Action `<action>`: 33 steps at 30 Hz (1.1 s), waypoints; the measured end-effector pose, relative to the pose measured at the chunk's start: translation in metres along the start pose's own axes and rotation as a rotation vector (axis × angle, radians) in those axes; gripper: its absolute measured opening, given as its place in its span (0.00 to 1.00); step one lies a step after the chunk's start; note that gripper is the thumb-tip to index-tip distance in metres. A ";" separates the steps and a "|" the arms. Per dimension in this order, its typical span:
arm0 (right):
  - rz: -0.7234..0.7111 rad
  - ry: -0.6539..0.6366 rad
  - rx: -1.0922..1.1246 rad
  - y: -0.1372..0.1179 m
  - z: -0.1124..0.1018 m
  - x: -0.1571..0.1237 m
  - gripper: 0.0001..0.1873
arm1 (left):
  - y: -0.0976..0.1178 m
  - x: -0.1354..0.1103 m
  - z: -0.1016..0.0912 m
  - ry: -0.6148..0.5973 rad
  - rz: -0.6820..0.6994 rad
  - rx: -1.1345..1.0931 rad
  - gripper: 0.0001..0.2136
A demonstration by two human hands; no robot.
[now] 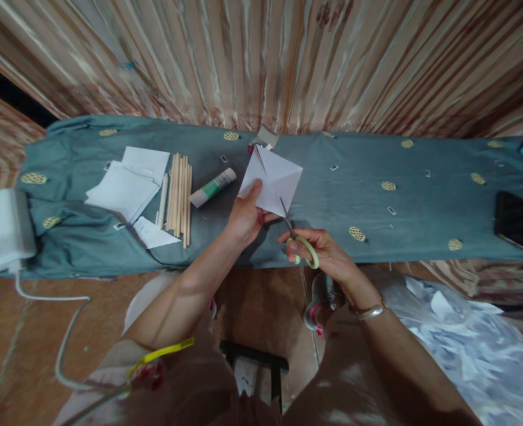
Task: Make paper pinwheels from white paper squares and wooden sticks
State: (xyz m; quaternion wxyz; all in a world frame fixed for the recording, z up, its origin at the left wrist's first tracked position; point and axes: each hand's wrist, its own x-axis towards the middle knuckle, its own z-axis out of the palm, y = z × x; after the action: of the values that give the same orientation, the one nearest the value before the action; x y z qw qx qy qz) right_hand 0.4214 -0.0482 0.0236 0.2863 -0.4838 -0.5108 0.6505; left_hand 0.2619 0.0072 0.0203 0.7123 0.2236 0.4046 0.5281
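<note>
A white square of paper (283, 171) with diagonal folds is pinched in my left hand (246, 216), thumb on top and fingers beneath. One slit shows near its upper left corner. My right hand (319, 248) grips scissors (306, 251) with pale green handles. Their blades lie at the paper's lower edge, pointing inward; whether they are parted there is too small to tell. Left of the paper lies a glue stick (213, 187) with a green and white label. Partly hidden behind the paper is a small red and white box (265, 138) with a raised flap.
Wooden sticks (180, 201) lie bundled beside a stack of white paper (126, 186) on the teal cloth (359, 195). A phone (514, 220) rests at right. A white device (4, 231) with a cord stands at left. Paper scraps (465, 343) fill a plastic bag at lower right.
</note>
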 end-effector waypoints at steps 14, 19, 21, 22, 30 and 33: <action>0.061 0.053 0.051 0.004 0.002 0.004 0.24 | 0.002 0.003 -0.002 0.011 -0.012 -0.063 0.18; 0.068 0.054 0.062 0.002 0.004 0.005 0.24 | 0.004 0.003 -0.003 0.000 -0.006 -0.045 0.16; 0.079 0.062 0.077 0.001 0.005 0.006 0.25 | 0.005 0.003 -0.003 -0.005 0.003 -0.052 0.16; 0.087 0.068 0.085 0.001 0.006 0.006 0.25 | 0.005 0.003 -0.003 -0.005 0.004 -0.058 0.15; 0.054 0.075 0.055 -0.002 0.008 0.012 0.26 | 0.007 0.011 -0.002 0.050 -0.014 -0.082 0.14; 0.051 0.077 0.034 -0.004 0.008 0.013 0.25 | 0.007 0.012 0.000 0.089 -0.016 -0.094 0.13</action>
State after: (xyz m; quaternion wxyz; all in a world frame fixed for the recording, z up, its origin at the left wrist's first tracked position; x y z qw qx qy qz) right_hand 0.4086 -0.0389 0.0226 0.2972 -0.5164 -0.4759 0.6469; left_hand 0.2594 0.0211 0.0219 0.7077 0.1630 0.4124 0.5500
